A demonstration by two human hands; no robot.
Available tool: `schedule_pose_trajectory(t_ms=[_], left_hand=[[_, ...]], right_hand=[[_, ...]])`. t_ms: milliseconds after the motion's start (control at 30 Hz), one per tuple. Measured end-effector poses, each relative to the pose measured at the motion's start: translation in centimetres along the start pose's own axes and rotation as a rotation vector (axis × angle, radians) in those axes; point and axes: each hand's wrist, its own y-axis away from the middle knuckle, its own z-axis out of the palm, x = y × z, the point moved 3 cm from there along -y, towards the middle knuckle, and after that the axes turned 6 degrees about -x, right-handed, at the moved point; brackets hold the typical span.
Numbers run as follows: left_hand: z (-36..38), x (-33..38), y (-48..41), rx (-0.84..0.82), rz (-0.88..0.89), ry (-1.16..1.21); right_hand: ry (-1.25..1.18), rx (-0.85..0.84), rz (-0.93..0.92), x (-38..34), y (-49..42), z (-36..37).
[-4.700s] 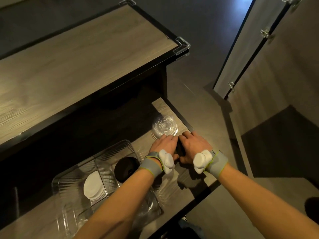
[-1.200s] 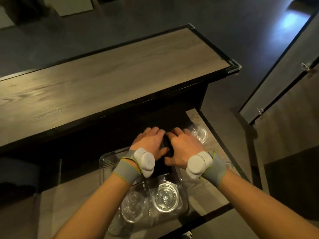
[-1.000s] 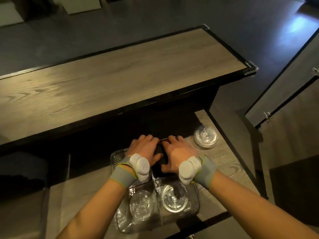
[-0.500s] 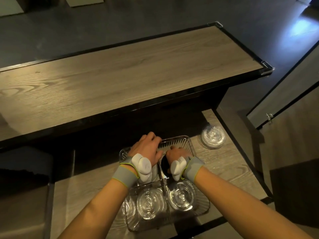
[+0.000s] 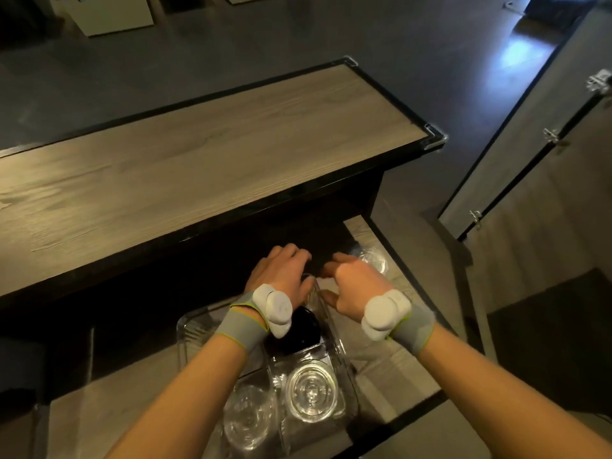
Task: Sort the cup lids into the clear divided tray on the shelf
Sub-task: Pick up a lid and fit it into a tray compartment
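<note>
Head view, black lid (image 5: 299, 329) beneath left hand (image 5: 281, 276), in tray (image 5: 341, 346)

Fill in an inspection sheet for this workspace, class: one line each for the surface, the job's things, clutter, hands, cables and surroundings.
Surface: lower wooden shelf under a wood-topped counter.
Job's things: clear divided tray on the shelf; clear lids in its two near compartments, a black lid in a far one; one clear lid loose on the shelf to the tray's right.
Clutter: nothing seen.
Hands: left hand and right hand at the tray's far end; what they hold cannot be told. Grey wristbands with white pods.
Cables: nothing seen.
Surroundings: dark floor, hinged door panel at right.
</note>
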Motion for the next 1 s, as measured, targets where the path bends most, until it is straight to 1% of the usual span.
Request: schedule_pose_trajectory(t_ms=[100, 200, 333, 467, 600, 767, 1000], left_hand=[[0.7, 3.0, -3.1, -0.065, 0.025, -0.025], [2.3, 5.8, -6.4, -0.157, 0.050, -0.067], [5.4, 7.5, -10.4, -0.283, 0.059, -0.153], [7.2, 7.4, -12.6, -0.383, 0.039, -0.128], [8.6, 6.6, -13.3, -0.387, 0.009, -0.083], [9.4, 6.3, -14.6, -0.441, 0.021, -0.115], [9.0, 6.7, -14.7, -0.391, 0.053, -0.126]], right_hand=[[0.017, 0.019, 0.112, 5.3, -0.3, -0.1], [0.037, -0.040, 0.224, 9.5, -1.6, 1.3], [0.061, -0.099, 0.256, 13.3, -3.9, 3.6], [0.032, -0.101, 0.243, 14.3, -4.9, 4.3], [0.015, -0.145, 0.232, 14.5, -6.0, 4.8], [0.067, -0.153, 0.234, 15.3, -7.7, 6.0], [0.083, -0.102, 0.191, 14.8, -6.6, 4.5]])
